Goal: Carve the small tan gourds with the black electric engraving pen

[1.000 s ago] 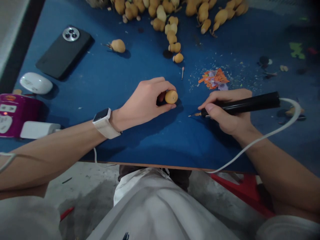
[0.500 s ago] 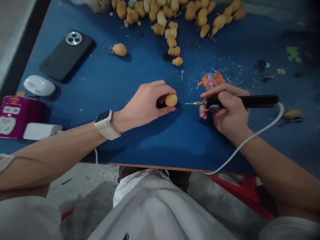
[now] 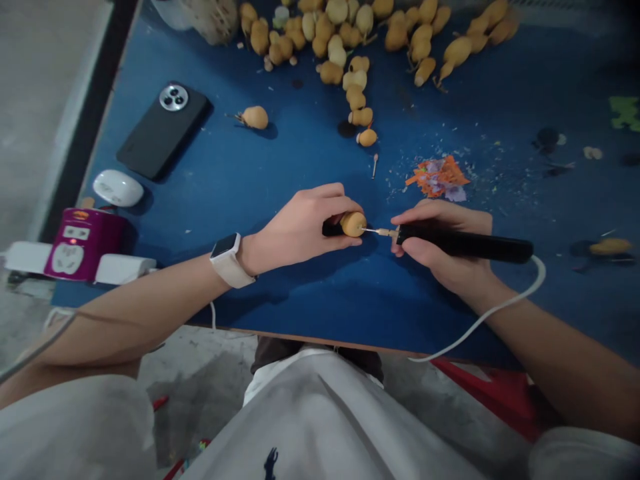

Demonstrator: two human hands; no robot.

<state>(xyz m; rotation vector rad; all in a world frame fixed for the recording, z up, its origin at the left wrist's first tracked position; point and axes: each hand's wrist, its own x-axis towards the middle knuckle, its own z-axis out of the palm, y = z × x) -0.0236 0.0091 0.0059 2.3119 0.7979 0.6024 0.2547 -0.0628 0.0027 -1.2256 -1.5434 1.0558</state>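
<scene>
My left hand [image 3: 310, 223] is closed round a small tan gourd [image 3: 354, 225], gripping it between thumb and fingers with its rounded end facing right. Most of the gourd is hidden by the fingers. In my right hand [image 3: 445, 243] is a black pen-shaped electric drill [image 3: 465, 244] with a brass-coloured chuck and a thin metal bit. The bit points left, and its tip appears to touch the gourd's end. A white cord [image 3: 493, 313] trails from the drill's back end down past the table edge.
Several gourds [image 3: 323, 33] are heaped along the back of the blue table [image 3: 280, 160]. Orange and purple scraps [image 3: 437, 177] lie beyond my right hand among pale shavings. A black phone [image 3: 163, 133], a white case [image 3: 119, 188] and a purple power socket [image 3: 85, 245] with white plugs are at left.
My right hand has brought the drill left, so the bit now meets the gourd's end. The gourd stays in my left hand. The view has shifted a little.
</scene>
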